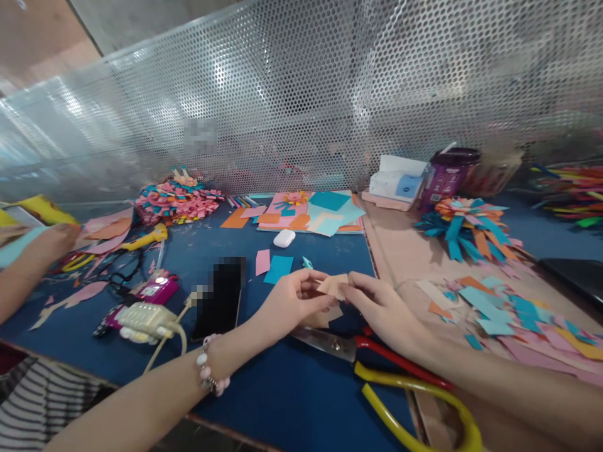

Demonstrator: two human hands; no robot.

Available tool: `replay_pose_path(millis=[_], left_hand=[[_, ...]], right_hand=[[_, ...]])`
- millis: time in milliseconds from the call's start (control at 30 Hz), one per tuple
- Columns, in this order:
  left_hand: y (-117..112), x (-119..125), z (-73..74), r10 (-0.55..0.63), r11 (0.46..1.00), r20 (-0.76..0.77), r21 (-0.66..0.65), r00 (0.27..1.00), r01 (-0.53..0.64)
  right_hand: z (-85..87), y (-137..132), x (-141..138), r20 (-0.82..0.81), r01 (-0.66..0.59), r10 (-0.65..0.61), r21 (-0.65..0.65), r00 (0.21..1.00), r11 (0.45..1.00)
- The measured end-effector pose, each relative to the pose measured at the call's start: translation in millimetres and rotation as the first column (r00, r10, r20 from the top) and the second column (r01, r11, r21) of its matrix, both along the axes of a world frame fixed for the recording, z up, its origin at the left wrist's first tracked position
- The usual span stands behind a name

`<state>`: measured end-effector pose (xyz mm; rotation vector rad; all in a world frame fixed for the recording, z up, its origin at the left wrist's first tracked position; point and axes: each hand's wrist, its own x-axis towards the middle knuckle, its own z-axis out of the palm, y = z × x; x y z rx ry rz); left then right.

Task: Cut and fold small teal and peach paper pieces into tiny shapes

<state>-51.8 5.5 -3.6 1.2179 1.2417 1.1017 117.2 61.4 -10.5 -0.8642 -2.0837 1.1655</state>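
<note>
Between my two hands is a small piece of peach paper (333, 287). My left hand (294, 300), with a beaded bracelet on its wrist, pinches the paper's left side. The fingers of my right hand (372, 298) close on its right edge. Another bit of peach paper (325, 317) lies just under my left fingers. Below my hands rest large scissors (334, 344) with a red and a yellow handle, partly covered by my right forearm. A blue paper square (279, 269) and a pink paper piece (262, 262) lie beyond my left hand.
A phone (219, 301) and a plug adapter (146, 320) with a cable sit at left, near a yellow glue gun (148, 238). A white earbud case (284, 238), stacked coloured paper (330, 213) and a purple cup (445, 179) stand farther back. Paper scraps (494, 307) cover the right. Another person's hand (51, 245) works at far left.
</note>
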Motion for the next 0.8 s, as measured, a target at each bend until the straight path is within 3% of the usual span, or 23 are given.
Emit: replay_pose_path(millis=[167,367,800], left_hand=[[0.4,0.3,-2.8,0.003,1.0,-0.034,0.009,0.999,-0.002],[0.2,1.3,-1.3,0.003,0.999,-0.094,0.04,0.996,0.001],[-2.3,3.0,5.0,-0.003,0.999,0.008,-0.036,1.0,0.003]], right_hand=[[-0.1,-0.4,0.0,0.003,-0.006,0.007,-0.03,1.0,1.0],[-1.7,-1.7,0.2,0.037,-0.026,0.025,0.025,0.999,0.999],[-2.8,-1.4,-0.6,0.062,-0.008,0.001,0.114,0.998,0.993]])
